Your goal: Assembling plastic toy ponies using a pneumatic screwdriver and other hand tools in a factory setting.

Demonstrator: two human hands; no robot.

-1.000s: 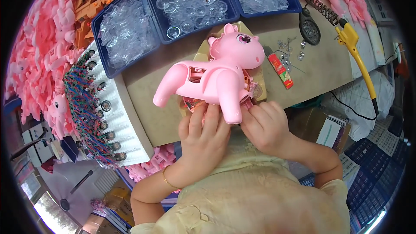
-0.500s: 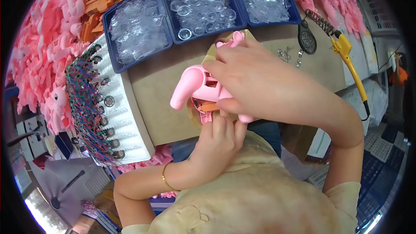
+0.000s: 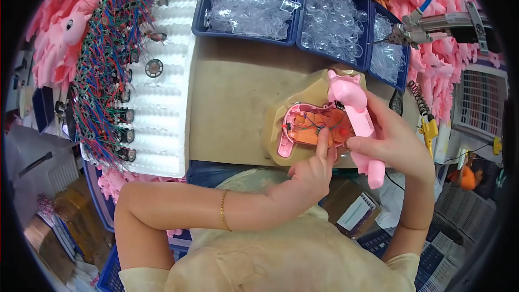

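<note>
Well, the right hand [image 3: 397,143] has its thumb and fingers closed on the pink top half [image 3: 363,121], tipped up at the right side of the low half [image 3: 285,145]. The low half lies with its open side up in a tan stand [image 3: 273,136] on the table [image 3: 232,103]. The left hand [image 3: 313,176] pokes one finger in by the wires [image 3: 319,125]; its other fingers curl in, and I can't tell if they hold anything. A wire that sticks up could get squashed between the two rims, and a hard poke could pull one loose. The top half looks slick, so a weak grip might let it slip. Both pink halves look like smooth, hard plastic, with fat, round legs. The orange box [image 3: 305,137] inside looks duller and straighter. The wires are thin and bendy. White foam [image 3: 167,135] on the left has bumpy ridges, and the clear bits [image 3: 248,2] shine like glass.
</note>
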